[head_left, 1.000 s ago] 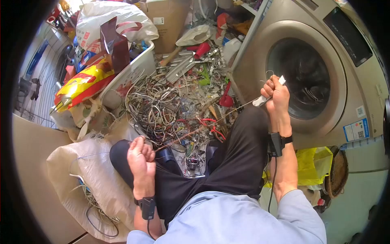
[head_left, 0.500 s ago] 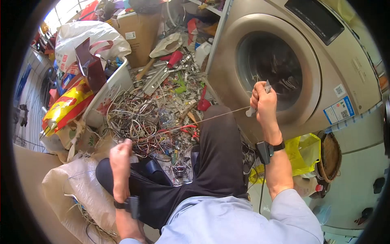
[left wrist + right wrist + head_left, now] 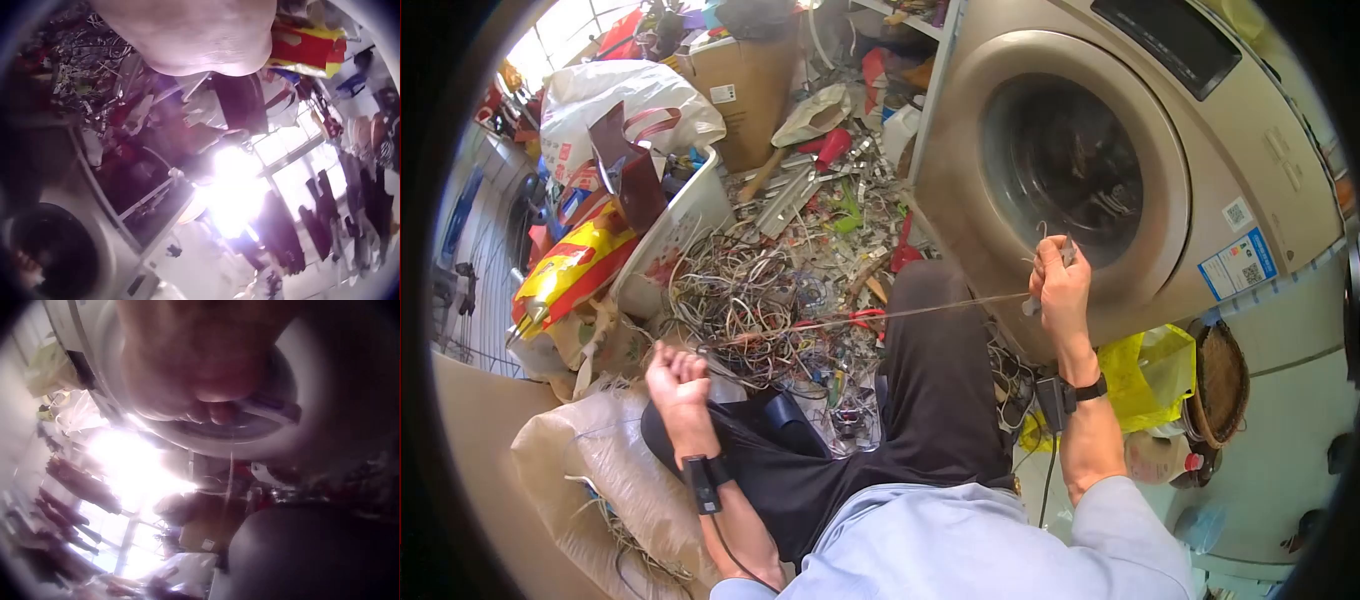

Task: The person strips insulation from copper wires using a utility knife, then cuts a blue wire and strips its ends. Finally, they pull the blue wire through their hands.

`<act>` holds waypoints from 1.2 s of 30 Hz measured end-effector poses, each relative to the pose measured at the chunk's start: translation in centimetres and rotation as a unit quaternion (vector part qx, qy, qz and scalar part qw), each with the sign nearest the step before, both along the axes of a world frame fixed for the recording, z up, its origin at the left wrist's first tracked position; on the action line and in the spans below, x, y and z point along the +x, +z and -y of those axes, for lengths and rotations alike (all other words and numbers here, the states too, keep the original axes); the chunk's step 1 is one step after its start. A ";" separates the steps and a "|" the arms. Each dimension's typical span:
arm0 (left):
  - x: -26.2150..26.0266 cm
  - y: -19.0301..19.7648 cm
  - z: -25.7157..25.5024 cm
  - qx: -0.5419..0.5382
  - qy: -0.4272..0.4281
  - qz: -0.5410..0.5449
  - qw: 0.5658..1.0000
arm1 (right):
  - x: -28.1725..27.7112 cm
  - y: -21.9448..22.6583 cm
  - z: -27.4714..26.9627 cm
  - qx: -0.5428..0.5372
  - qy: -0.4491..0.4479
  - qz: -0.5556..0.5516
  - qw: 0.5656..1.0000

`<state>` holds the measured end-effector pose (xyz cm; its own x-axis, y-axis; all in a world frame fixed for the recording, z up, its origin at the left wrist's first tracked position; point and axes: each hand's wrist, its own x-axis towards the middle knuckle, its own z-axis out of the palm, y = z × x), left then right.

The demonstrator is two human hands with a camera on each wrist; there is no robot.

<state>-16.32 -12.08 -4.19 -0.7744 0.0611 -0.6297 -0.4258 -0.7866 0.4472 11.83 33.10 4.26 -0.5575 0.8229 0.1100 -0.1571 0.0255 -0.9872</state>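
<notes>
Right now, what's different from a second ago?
Your left hand has moved outward to the left, and your right hand has come down below the washer's door. The hands are farther apart. The right grip on the pale tool and the wire pile look unchanged.

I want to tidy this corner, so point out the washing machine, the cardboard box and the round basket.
Washing machine (image 3: 1168, 150): head view, door rim.
Cardboard box (image 3: 750, 112): head view, side facing us.
Round basket (image 3: 1223, 380): head view, woven inside.
</notes>
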 end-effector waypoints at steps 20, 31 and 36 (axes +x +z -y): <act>-7.9 -0.4 9.7 -0.091 0.051 -0.218 0.970 | 3.4 -4.7 -3.1 -0.146 -0.008 -0.017 0.989; 10.7 4.6 -17.2 -0.339 -0.482 -0.377 0.715 | -0.7 -3.5 1.0 -0.271 0.075 -0.049 0.958; 14.5 3.7 -21.3 -0.410 -0.460 -0.532 0.580 | -1.2 -3.6 2.3 -0.272 0.081 -0.030 0.958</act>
<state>-1.78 9.20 -0.48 -0.6287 0.7748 0.0664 0.3645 0.2181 0.9053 10.60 30.82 0.66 -0.6894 0.6701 -0.2751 -0.1715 -0.5200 -0.8368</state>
